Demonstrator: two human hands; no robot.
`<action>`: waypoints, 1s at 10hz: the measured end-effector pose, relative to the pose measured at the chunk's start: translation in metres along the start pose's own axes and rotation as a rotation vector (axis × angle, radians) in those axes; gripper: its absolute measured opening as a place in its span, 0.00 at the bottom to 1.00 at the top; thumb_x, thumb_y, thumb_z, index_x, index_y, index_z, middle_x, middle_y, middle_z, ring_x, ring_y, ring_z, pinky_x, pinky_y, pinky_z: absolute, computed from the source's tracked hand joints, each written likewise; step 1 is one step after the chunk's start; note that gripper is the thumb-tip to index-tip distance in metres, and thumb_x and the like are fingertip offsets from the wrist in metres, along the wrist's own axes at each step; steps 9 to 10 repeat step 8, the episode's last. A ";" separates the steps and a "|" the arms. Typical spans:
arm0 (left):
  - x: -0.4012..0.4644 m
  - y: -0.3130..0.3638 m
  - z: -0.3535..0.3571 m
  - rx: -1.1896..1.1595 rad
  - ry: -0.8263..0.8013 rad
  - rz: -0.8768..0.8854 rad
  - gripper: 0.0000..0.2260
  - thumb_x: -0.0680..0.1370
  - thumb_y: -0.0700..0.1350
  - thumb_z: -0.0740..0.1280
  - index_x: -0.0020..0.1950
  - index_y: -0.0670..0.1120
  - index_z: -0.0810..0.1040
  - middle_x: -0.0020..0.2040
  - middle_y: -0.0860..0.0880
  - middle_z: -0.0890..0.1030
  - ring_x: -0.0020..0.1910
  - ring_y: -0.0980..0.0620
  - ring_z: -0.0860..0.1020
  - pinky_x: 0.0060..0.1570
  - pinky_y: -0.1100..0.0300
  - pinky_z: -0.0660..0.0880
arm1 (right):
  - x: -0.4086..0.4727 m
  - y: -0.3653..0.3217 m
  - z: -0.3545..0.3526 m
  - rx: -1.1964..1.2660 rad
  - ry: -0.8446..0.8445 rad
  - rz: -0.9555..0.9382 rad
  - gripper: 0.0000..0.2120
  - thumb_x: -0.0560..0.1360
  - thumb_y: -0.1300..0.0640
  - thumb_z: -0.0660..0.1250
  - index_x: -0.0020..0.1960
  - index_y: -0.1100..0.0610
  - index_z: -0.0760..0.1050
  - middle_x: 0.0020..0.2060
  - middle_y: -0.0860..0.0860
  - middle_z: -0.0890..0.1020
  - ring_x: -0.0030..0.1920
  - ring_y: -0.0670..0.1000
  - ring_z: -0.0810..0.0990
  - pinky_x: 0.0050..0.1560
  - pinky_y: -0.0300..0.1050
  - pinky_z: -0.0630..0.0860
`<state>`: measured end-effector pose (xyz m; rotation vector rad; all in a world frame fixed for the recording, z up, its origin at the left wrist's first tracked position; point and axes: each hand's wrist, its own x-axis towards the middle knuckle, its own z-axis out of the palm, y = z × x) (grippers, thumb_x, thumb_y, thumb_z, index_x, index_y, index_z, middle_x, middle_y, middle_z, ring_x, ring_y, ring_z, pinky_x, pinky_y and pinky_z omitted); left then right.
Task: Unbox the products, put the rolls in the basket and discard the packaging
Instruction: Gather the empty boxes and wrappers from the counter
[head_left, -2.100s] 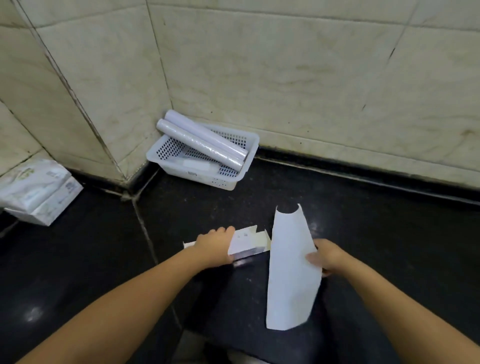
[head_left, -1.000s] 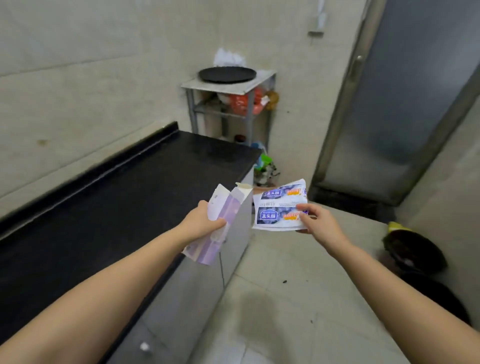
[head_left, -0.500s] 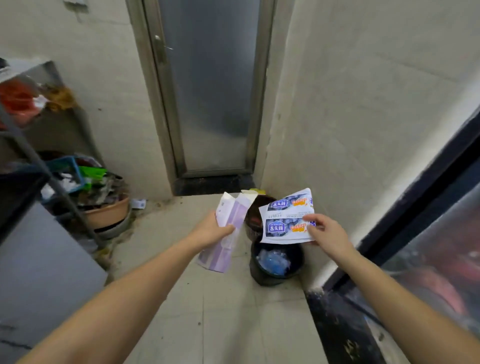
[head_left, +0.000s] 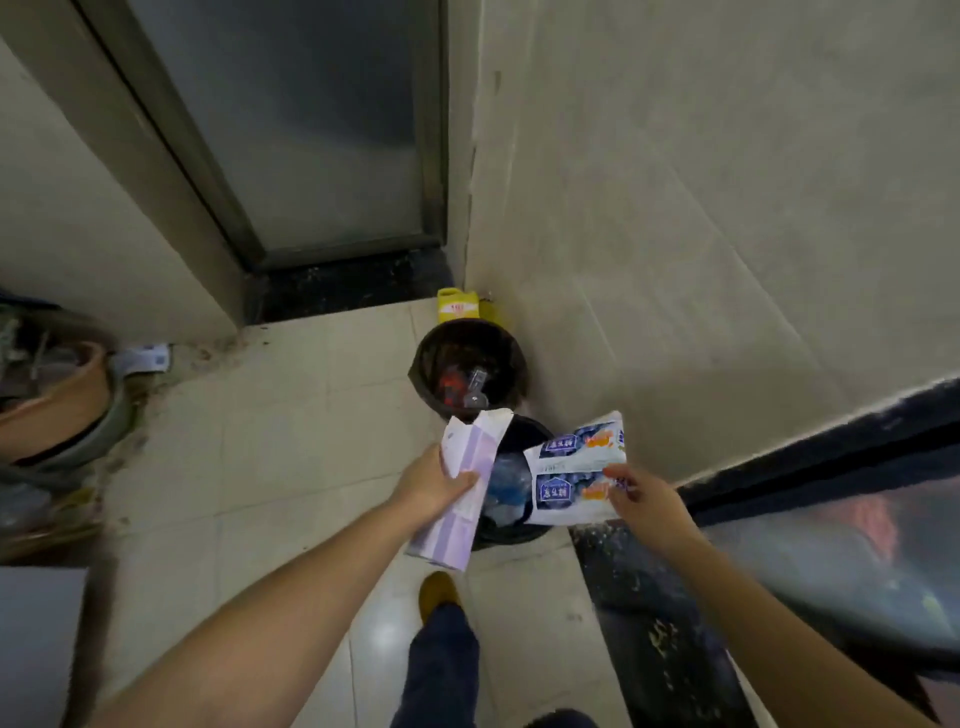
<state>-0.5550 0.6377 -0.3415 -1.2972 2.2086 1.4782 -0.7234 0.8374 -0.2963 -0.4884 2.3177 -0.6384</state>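
Note:
My left hand (head_left: 434, 480) grips an empty purple-and-white carton (head_left: 460, 499), its open flaps pointing up. My right hand (head_left: 641, 499) pinches a flattened white wrapper with blue and orange print (head_left: 574, 470). Both pieces of packaging hang right above the near black bin (head_left: 511, 530), which has blue plastic inside. A second black bin (head_left: 467, 369) stands just behind it, holding red and clear rubbish. The basket and the rolls are out of view.
The bins sit in a corner between a plaster wall and a grey door (head_left: 311, 130). A yellow container (head_left: 457, 306) stands behind the far bin. Pots and clutter (head_left: 52, 410) lie on the floor at left. A black counter edge (head_left: 779, 467) runs along the right. My shoe (head_left: 439, 595) is below the carton.
I have turned from the counter to the floor corner and stepped closer. Both hands, still holding the carton and the wrapper, now hover over the near bin.

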 end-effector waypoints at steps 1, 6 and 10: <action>0.062 -0.012 0.029 -0.013 -0.019 -0.085 0.28 0.76 0.52 0.64 0.72 0.46 0.59 0.66 0.41 0.73 0.61 0.41 0.74 0.57 0.51 0.72 | 0.066 0.018 0.030 -0.014 -0.078 0.101 0.15 0.79 0.58 0.59 0.64 0.55 0.72 0.52 0.56 0.81 0.41 0.50 0.78 0.43 0.40 0.76; 0.343 -0.188 0.249 0.078 -0.091 -0.519 0.30 0.78 0.56 0.58 0.75 0.46 0.52 0.72 0.35 0.59 0.65 0.33 0.66 0.61 0.41 0.68 | 0.331 0.186 0.284 -0.181 -0.374 0.274 0.18 0.78 0.64 0.59 0.67 0.64 0.66 0.64 0.65 0.71 0.63 0.64 0.71 0.64 0.49 0.67; 0.336 -0.171 0.232 0.084 -0.095 -0.467 0.29 0.78 0.56 0.58 0.74 0.42 0.57 0.71 0.37 0.60 0.68 0.35 0.63 0.64 0.43 0.65 | 0.326 0.181 0.268 -0.264 -0.472 0.365 0.19 0.78 0.61 0.59 0.69 0.63 0.66 0.67 0.63 0.70 0.65 0.62 0.71 0.63 0.45 0.67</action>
